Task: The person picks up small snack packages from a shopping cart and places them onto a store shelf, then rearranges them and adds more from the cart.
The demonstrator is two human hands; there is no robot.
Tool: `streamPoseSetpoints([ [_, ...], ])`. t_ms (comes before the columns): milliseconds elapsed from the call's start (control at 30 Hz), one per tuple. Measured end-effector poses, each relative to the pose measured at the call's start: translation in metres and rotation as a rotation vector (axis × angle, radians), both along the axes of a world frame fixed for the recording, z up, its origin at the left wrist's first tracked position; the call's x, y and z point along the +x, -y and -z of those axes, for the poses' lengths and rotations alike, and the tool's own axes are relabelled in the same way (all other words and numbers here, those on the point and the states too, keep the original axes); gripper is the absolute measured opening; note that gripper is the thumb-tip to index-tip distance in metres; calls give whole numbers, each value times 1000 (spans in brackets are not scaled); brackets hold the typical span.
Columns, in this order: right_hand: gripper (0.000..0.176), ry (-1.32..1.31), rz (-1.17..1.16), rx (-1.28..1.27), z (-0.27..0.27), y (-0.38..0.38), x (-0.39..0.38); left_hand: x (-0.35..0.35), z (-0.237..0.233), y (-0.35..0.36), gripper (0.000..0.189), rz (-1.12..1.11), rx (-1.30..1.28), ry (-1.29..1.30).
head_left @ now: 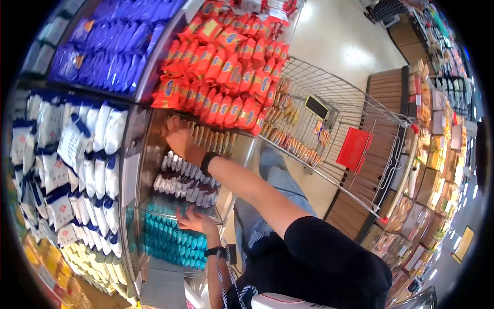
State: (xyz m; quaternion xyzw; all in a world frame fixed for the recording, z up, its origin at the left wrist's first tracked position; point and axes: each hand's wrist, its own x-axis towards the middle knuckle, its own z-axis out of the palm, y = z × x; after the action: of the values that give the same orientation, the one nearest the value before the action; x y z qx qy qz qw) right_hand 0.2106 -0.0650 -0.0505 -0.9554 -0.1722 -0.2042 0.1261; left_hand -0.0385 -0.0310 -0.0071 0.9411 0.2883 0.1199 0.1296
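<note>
My right hand [180, 137] reaches across into a shelf compartment, at the left end of a row of small gold-brown packets [215, 139]. Its fingers are bent inward, and what they grip is hidden. Lower down, my left hand [196, 221] has its fingers apart and holds nothing; it hovers by the shelf edge, between silver and brown packets [188, 190] and teal packets [172, 239]. Red packets [221, 77] are stacked just above my right hand.
A wire shopping cart [355, 103] stands beside the shelf, with packets, a black-faced device [316, 107] and a red panel [353, 149]. Purple packets [103, 49] and white packets [62, 149] fill bins at left. Packaged goods [427, 170] line the right side.
</note>
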Motion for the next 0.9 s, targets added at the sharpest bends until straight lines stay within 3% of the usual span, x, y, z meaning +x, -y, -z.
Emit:
streamPoseSetpoints([
  [33,20,-39,-52,-30,-5,-2,0,1,0,0,36,28,27,47],
  [100,23,-161,48,-23,40,-25,-10,4,0,2,29,35,64,52],
  [167,21,-268,-141,110,43,-31,-8,5,1,0,27,8,78,48],
  [200,20,-246,-127,-37,22,-21,-4,2,6,-4,29,22,120,57],
  [233,20,-136,-200,40,34,-19,1,-1,12,-6,29,19,117,46],
  [333,8,53,-253,-36,14,1,12,0,10,-7,32,28,118,53],
  [400,8,17,-243,-79,19,7,17,0,9,-5,31,-7,97,57],
  [467,10,-58,-268,33,24,9,23,-1,10,-6,29,-16,76,71],
  [567,15,65,-350,-62,10,15,28,0,8,-6,29,-24,32,108],
  [600,18,66,-356,-225,14,16,31,-1,9,-6,29,-27,24,121],
  [767,19,126,-532,-228,24,23,41,-3,11,-9,27,-36,-14,169],
  [900,16,41,-441,-225,12,22,33,-4,9,-8,26,-56,-50,188],
])
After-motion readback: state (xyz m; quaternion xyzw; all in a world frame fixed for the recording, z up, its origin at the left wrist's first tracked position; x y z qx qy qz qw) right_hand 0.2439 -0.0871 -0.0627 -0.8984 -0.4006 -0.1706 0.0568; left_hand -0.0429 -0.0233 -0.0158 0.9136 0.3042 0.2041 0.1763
